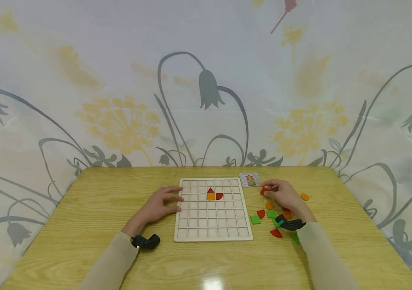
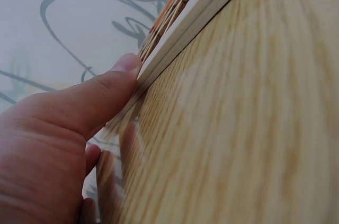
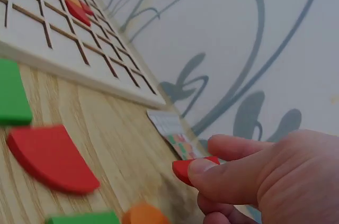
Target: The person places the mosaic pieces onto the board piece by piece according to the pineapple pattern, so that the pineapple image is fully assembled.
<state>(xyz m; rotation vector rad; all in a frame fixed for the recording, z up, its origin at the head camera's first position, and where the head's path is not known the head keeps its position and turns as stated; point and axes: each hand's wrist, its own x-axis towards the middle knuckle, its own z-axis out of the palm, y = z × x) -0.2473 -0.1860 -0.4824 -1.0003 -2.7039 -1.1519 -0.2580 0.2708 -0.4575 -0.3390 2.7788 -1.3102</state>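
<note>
One red piece pinched in right hand, tip pointing toward grid board.

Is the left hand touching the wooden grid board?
Touching. The left wrist view shows the left hand with its thumb pressed against the edge of the grid board.

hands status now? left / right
Left hand: open, straight fingers resting against the left edge of the grid board.
Right hand: pinching a red piece above the table, right of the board.

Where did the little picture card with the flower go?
In the head view, the picture card lies on the table, at the grid board's far right corner, beside the right hand.
</note>
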